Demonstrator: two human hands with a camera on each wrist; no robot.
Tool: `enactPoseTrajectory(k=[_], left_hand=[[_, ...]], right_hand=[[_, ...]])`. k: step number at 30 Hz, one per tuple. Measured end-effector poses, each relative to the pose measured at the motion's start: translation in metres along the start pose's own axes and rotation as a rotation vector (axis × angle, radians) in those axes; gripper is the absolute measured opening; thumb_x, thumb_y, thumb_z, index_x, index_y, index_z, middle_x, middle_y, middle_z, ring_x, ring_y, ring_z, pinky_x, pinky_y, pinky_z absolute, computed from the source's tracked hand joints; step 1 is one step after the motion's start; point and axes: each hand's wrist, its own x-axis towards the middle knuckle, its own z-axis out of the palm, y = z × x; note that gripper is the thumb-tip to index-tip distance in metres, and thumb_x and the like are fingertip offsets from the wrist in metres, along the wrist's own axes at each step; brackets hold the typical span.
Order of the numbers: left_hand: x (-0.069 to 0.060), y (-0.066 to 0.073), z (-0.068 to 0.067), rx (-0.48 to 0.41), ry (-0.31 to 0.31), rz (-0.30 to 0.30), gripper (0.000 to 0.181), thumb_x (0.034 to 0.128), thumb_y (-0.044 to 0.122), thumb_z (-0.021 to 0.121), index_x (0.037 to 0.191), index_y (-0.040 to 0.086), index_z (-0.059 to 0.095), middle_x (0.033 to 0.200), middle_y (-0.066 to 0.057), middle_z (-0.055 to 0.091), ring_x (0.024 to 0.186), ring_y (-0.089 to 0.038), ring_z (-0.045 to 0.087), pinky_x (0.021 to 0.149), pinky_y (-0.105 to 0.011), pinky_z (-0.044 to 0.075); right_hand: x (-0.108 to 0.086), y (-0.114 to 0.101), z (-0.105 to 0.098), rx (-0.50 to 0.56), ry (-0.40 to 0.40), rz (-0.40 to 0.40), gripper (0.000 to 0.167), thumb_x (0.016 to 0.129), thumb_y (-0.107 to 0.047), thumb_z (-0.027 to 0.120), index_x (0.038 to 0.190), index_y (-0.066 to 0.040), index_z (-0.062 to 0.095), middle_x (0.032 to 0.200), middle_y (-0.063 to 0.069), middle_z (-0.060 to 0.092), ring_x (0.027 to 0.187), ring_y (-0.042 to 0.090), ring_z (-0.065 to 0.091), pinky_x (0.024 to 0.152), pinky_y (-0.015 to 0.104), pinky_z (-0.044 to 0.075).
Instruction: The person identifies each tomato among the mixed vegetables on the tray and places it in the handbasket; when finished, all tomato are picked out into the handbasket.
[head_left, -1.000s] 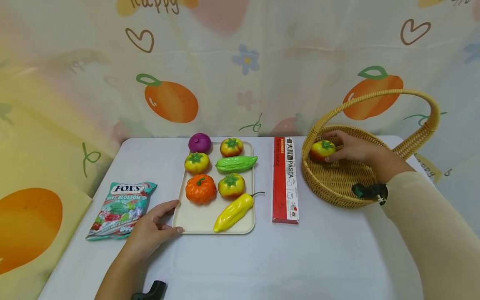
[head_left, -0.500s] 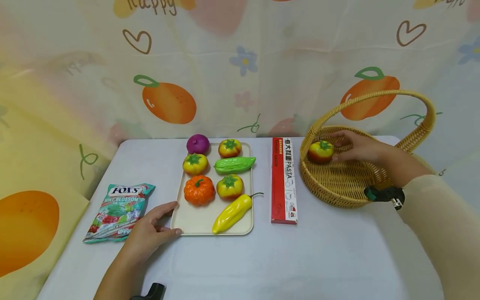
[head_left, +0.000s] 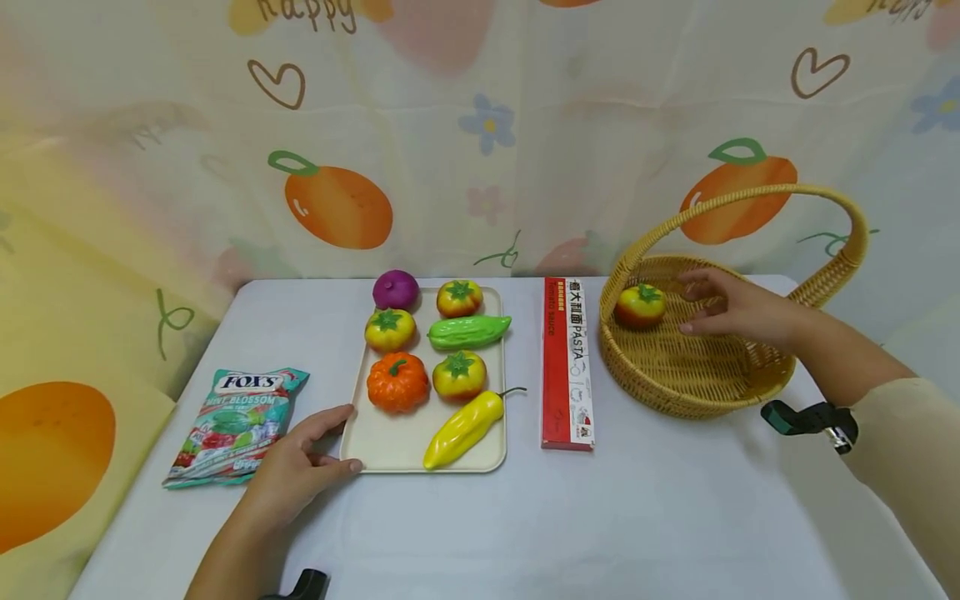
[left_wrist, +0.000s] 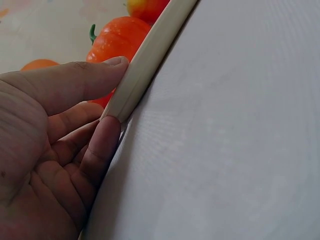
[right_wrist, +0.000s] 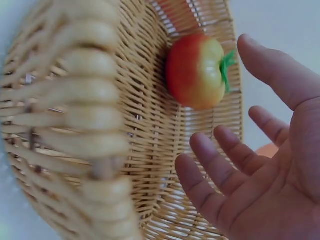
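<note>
In the head view my left hand (head_left: 292,467) grips the front left corner of a cream tray (head_left: 390,446), thumb and fingers at its rim (left_wrist: 135,75). The tray bears an orange toy pumpkin (head_left: 397,382), a purple toy onion (head_left: 396,289), a green toy bitter gourd (head_left: 469,332), a yellow toy pepper (head_left: 463,429) and several red-yellow toy tomatoes (head_left: 460,376). My right hand (head_left: 735,308) is over the wicker basket (head_left: 675,375), fingers spread and holding nothing. A toy tomato (head_left: 640,307) sits inside at the basket's left, apart from the fingers (right_wrist: 210,155).
A red and white pasta box (head_left: 567,362) lies between tray and basket. Left of the tray is a teal candy bag (head_left: 238,427), close to my left hand. The basket's tall handle (head_left: 750,196) arches over its opening. A patterned cloth (head_left: 420,167) hangs behind the table.
My right hand has let go of the toy tomato in the basket and drawn back to the right. My left hand stays at the tray's corner.
</note>
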Motion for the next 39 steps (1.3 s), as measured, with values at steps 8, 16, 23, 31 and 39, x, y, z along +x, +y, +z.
enactPoseTrajectory(k=[8, 16, 23, 31, 39], left_hand=[[0.0, 0.001, 0.001, 0.013, -0.003, -0.006, 0.082, 0.0846, 0.018, 0.093, 0.157, 0.016, 0.055, 0.159, -0.015, 0.053, 0.089, -0.026, 0.064, 0.075, -0.025, 0.058], [0.001, 0.001, 0.001, 0.009, -0.002, -0.01, 0.082, 0.0846, 0.018, 0.093, 0.157, 0.016, 0.055, 0.159, -0.014, 0.052, 0.09, -0.026, 0.063, 0.075, -0.025, 0.058], [0.001, 0.002, 0.002, -0.003, 0.003, -0.013, 0.082, 0.0843, 0.016, 0.093, 0.157, 0.015, 0.055, 0.159, -0.015, 0.053, 0.09, -0.027, 0.063, 0.076, -0.025, 0.058], [0.001, 0.001, 0.003, -0.005, 0.003, -0.027, 0.082, 0.0839, 0.016, 0.094, 0.157, 0.016, 0.055, 0.158, -0.014, 0.053, 0.09, -0.026, 0.063, 0.075, -0.025, 0.058], [0.002, -0.002, 0.003, -0.006, 0.014, -0.015, 0.083, 0.0835, 0.016, 0.094, 0.157, 0.016, 0.055, 0.157, -0.014, 0.054, 0.091, -0.026, 0.062, 0.075, -0.025, 0.057]], right_hand=[[-0.02, -0.007, 0.008, 0.024, 0.024, -0.045, 0.086, 0.1, -0.033, 0.079, 0.164, -0.007, 0.027, 0.156, 0.024, 0.043, 0.133, 0.043, 0.055, 0.094, 0.03, 0.057], [-0.041, -0.017, 0.021, 0.046, 0.058, -0.089, 0.077, 0.099, -0.027, 0.08, 0.16, -0.008, 0.037, 0.153, 0.02, 0.047, 0.135, 0.043, 0.051, 0.088, 0.019, 0.054], [-0.052, -0.027, 0.034, 0.046, 0.071, -0.109, 0.072, 0.096, -0.024, 0.083, 0.155, -0.012, 0.044, 0.15, 0.016, 0.051, 0.131, 0.038, 0.055, 0.089, 0.019, 0.055], [-0.06, -0.04, 0.05, 0.018, 0.064, -0.157, 0.07, 0.093, -0.027, 0.085, 0.152, -0.014, 0.049, 0.147, 0.014, 0.056, 0.128, 0.036, 0.06, 0.089, 0.022, 0.056], [-0.062, -0.056, 0.065, 0.056, 0.036, -0.215, 0.067, 0.089, -0.023, 0.089, 0.146, -0.019, 0.054, 0.145, 0.009, 0.058, 0.127, 0.032, 0.06, 0.09, 0.029, 0.059]])
